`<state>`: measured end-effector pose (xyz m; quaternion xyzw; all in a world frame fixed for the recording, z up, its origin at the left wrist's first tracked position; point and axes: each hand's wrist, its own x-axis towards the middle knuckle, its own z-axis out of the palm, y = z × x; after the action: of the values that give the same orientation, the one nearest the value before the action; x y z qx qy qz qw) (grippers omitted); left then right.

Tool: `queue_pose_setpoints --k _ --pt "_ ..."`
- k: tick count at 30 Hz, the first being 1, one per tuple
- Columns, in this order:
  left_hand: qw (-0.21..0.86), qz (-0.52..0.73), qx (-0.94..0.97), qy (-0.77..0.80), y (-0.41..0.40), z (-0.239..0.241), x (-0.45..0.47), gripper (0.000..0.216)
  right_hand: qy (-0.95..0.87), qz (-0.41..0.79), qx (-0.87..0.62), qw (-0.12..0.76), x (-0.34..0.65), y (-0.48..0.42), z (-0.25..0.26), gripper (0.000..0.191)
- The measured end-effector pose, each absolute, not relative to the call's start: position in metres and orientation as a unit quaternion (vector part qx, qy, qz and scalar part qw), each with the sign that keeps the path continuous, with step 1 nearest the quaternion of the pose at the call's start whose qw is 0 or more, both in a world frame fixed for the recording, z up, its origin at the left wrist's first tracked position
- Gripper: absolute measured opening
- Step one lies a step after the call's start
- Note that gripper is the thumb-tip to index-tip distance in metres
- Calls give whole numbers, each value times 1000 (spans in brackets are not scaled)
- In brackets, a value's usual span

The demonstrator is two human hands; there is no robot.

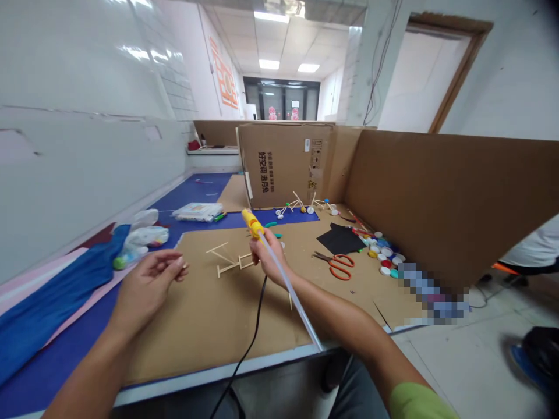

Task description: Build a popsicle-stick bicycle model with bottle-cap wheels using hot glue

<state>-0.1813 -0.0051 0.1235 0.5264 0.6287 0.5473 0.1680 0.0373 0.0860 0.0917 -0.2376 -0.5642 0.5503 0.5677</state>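
My right hand (269,259) is wrapped round a yellow hot glue gun (253,224), its nozzle pointing up and away from me. A long clear glue stick (290,285) trails from its back end towards the table edge. On the cardboard sheet, partly hidden behind this hand, lies a frame of thin wooden sticks (229,266). My left hand (151,285) hovers left of the frame with thumb and fingers pinched together. A tiny pale bit may show at the fingertips, but I cannot make out what it is.
Red-handled scissors (340,266), a black sheet (339,238) and several bottle caps (386,254) lie to the right. Stick models with wheels (305,203) stand at the back before a cardboard box (283,166). A black cord (257,326) hangs over the front edge. Plastic bags (142,235) lie left.
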Motion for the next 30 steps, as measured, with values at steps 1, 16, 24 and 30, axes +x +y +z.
queue_pose_setpoints --k 1,16,24,30 --pt "172 552 525 624 -2 125 -180 37 -566 552 -237 565 38 86 94 32" --pt "290 655 451 533 46 141 -179 40 -604 556 -186 540 28 118 109 31" --pt "234 657 512 502 84 169 -178 22 -599 566 -201 530 31 121 120 29" --pt "283 669 512 459 104 160 -179 18 -599 557 -242 523 38 129 119 32"
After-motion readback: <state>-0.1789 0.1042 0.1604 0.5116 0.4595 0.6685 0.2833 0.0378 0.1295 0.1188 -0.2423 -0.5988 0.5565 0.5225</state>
